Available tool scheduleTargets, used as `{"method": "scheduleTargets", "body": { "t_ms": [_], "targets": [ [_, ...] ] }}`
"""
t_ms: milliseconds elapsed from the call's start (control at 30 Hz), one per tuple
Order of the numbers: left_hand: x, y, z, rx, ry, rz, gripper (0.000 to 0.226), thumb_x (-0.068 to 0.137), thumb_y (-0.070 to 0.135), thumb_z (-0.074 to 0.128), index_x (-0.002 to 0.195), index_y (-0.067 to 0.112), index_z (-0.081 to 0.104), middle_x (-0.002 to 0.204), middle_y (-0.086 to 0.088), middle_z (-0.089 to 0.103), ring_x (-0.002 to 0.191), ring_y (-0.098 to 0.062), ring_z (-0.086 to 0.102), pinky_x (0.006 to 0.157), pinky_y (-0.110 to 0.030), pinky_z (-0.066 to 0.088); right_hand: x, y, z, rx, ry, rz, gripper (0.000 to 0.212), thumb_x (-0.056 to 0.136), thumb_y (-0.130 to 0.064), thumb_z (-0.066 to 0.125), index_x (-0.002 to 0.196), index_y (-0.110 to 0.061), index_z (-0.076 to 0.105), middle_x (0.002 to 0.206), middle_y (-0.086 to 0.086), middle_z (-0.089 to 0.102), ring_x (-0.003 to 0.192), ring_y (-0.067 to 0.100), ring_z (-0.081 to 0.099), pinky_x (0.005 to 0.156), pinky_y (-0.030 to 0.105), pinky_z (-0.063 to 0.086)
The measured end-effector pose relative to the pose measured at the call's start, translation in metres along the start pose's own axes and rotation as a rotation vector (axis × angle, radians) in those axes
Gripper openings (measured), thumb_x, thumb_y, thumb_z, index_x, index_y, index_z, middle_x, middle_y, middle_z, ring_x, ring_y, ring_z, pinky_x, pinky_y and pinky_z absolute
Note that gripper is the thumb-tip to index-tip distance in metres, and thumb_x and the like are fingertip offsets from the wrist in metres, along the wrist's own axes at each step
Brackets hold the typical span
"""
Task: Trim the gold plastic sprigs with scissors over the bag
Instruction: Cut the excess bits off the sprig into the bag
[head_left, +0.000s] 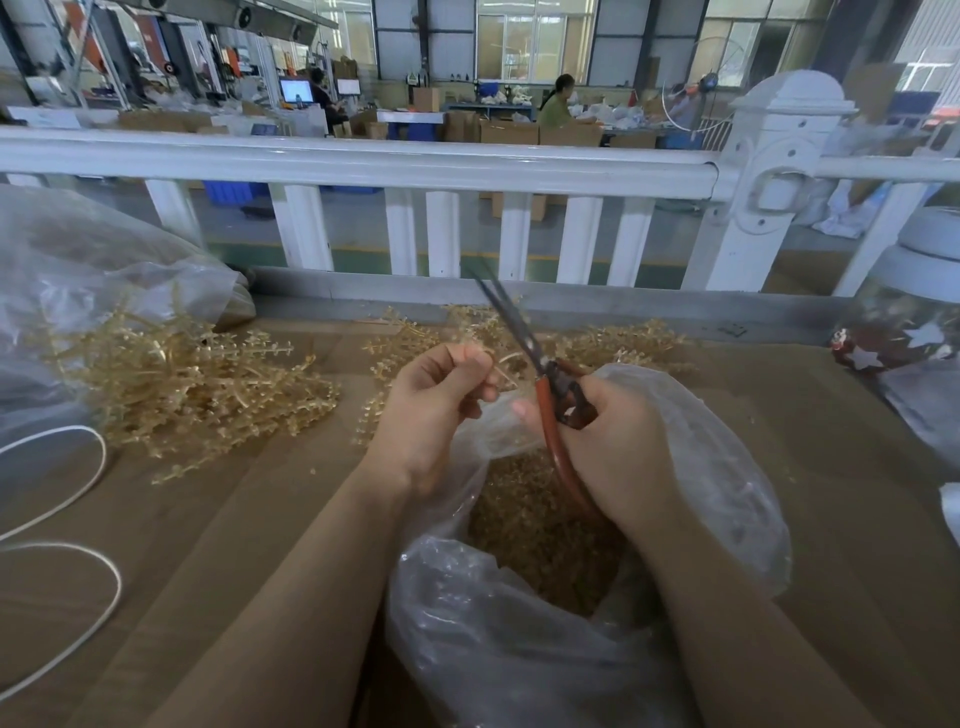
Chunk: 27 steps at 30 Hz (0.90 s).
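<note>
My left hand (434, 410) pinches a thin gold plastic sprig (503, 364) between thumb and fingers, just left of the scissors' pivot. My right hand (618, 441) grips the red-handled scissors (545, 410), whose dark blades point up and away, slightly parted. Both hands hover above a clear plastic bag (727, 467) whose open mouth shows a heap of gold trimmings (540, 535). A big pile of uncut gold sprigs (182, 379) lies on the left of the cardboard-covered table, and more sprigs (623, 343) lie behind the hands.
A large clear bag (78, 270) sits at far left. White cord (67, 519) loops over the table's left edge. A dark red star-patterned ornament (893, 348) and a clear jar stand at right. A white railing (467, 166) borders the table's far side.
</note>
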<state>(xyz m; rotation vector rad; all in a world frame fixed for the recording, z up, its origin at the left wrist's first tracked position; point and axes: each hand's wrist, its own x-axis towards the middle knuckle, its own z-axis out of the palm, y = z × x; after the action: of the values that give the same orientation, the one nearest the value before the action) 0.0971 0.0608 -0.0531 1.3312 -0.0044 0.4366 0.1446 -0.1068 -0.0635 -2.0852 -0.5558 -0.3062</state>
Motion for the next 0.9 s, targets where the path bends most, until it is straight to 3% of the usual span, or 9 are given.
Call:
{"method": "scheduleTargets", "body": {
  "t_ms": [133, 300, 433, 633, 800, 900],
  "targets": [
    [-0.002, -0.003, 0.005, 0.106, -0.076, -0.004, 0.014, 0.096, 0.008, 0.060, 0.086, 0.012, 0.067, 0.084, -0.009, 0.072, 0.072, -0.011, 0.063, 0.065, -0.019, 0.048, 0.004, 0.001, -0.001, 0.210, -0.009, 0.101, 0.023, 0.084, -0.046, 0.075, 0.075, -0.026, 0.069, 0.067, -0.015, 0.069, 0.062, 0.003, 0.065, 0.056, 0.017, 0.051],
    [-0.002, -0.003, 0.006, 0.123, -0.065, -0.012, 0.021, 0.092, 0.009, 0.066, 0.079, 0.024, 0.072, 0.081, -0.001, 0.071, 0.072, -0.010, 0.062, 0.064, -0.018, 0.048, 0.005, 0.004, 0.001, 0.264, -0.015, 0.106, 0.014, 0.089, -0.033, 0.074, 0.076, -0.033, 0.067, 0.071, -0.024, 0.069, 0.069, -0.005, 0.066, 0.056, 0.007, 0.048],
    [-0.001, -0.001, 0.005, -0.007, 0.024, -0.023, 0.004, 0.091, 0.009, 0.067, 0.093, 0.011, 0.070, 0.077, -0.002, 0.070, 0.067, -0.010, 0.060, 0.065, -0.021, 0.050, 0.004, 0.003, 0.001, 0.225, -0.013, 0.091, 0.013, 0.090, -0.032, 0.073, 0.078, -0.032, 0.067, 0.074, -0.023, 0.069, 0.072, -0.004, 0.065, 0.058, 0.009, 0.050],
    [-0.001, 0.002, 0.010, -0.067, 0.088, -0.003, 0.004, 0.089, 0.007, 0.067, 0.091, 0.004, 0.068, 0.073, -0.007, 0.071, 0.064, -0.013, 0.065, 0.065, -0.023, 0.055, 0.003, -0.002, -0.002, 0.197, 0.008, 0.102, 0.013, 0.090, -0.031, 0.073, 0.079, -0.025, 0.070, 0.070, -0.007, 0.068, 0.065, 0.006, 0.064, 0.066, 0.030, 0.057],
    [-0.003, 0.006, 0.010, -0.132, 0.072, 0.011, 0.018, 0.078, 0.014, 0.070, 0.091, 0.002, 0.071, 0.080, -0.010, 0.075, 0.069, -0.015, 0.070, 0.065, -0.023, 0.058, 0.001, -0.005, -0.004, 0.166, 0.033, 0.098, 0.018, 0.089, -0.033, 0.074, 0.078, -0.020, 0.069, 0.068, -0.001, 0.067, 0.067, 0.014, 0.065, 0.071, 0.044, 0.059],
    [-0.002, 0.007, 0.007, -0.142, 0.039, 0.023, 0.017, 0.081, 0.015, 0.068, 0.092, 0.004, 0.072, 0.083, -0.010, 0.074, 0.071, -0.016, 0.069, 0.066, -0.024, 0.057, 0.000, -0.003, -0.004, 0.109, 0.061, 0.077, 0.024, 0.086, -0.050, 0.072, 0.078, -0.028, 0.067, 0.071, -0.011, 0.068, 0.067, 0.006, 0.063, 0.066, 0.037, 0.057]
  ]
}}
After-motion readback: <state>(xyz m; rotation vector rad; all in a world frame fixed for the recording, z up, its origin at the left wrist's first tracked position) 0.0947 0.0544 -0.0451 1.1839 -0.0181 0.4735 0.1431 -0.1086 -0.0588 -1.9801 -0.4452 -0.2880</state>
